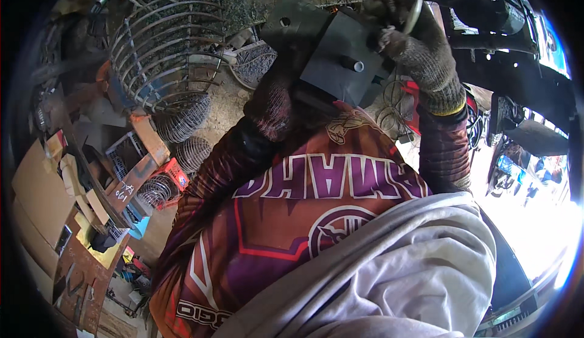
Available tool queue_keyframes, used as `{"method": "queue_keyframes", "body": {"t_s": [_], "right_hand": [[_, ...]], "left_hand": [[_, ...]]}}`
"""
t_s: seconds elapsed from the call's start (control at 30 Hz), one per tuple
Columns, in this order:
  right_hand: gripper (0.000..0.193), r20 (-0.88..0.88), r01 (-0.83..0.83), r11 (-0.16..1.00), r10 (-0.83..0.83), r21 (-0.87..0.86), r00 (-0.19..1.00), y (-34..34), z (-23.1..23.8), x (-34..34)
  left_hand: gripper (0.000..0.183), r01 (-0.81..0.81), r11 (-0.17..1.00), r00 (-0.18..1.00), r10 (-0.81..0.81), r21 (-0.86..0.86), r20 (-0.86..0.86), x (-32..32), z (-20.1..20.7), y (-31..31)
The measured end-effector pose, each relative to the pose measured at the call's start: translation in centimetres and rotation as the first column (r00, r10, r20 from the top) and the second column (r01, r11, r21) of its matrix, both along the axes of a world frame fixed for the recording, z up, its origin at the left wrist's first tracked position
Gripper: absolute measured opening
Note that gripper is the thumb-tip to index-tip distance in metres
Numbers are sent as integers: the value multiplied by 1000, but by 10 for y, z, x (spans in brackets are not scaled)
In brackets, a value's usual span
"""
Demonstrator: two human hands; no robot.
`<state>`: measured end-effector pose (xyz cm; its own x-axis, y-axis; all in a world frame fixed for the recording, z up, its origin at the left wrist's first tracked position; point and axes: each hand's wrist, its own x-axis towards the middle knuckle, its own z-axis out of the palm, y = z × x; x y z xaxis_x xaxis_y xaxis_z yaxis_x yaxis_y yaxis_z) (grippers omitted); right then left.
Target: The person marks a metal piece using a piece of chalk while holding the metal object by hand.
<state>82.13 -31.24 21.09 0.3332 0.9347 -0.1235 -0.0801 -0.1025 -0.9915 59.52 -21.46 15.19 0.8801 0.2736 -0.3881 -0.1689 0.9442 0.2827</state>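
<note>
Dark metal block point(338, 49) lies between the fingers of my left hand point(272, 108) and right hand point(421, 49). My right fingers look curled beside a pale curved piece point(413, 14); whether they pinch it, I cannot tell. My left fingers are lost in shadow. I judge the block heavy, rigid, hardly fragile; best held by opposite edges, clear of the stub point(352, 64).

The block point(344, 58) stands between the left hand point(272, 104), beside its near left corner, and the right hand point(426, 55), at its right side. Left of it lies a rod coil point(164, 49), with smaller coils point(184, 120) just nearer the person. Farther left, cardboard point(42, 195) lies beyond tools point(76, 287) on a bench point(88, 258).
</note>
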Motion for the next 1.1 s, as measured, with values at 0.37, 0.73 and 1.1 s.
{"method": "queue_keyframes", "body": {"t_s": [0.37, 0.73, 1.1], "right_hand": [[88, 823, -151, 989, 86, 0, 561, -8, 40, -46], [96, 922, -126, 990, 100, -56, 375, 16, 32, -55], [90, 876, -85, 992, -43, 95, 480, 21, 31, -58]], "left_hand": [[72, 103, 968, 940, -19, -230, 342, 0, -9, 17], [57, 127, 173, 946, 276, 977, -172, 0, -59, 18], [54, 122, -41, 923, 372, 992, -98, -1, -83, 15]]}}
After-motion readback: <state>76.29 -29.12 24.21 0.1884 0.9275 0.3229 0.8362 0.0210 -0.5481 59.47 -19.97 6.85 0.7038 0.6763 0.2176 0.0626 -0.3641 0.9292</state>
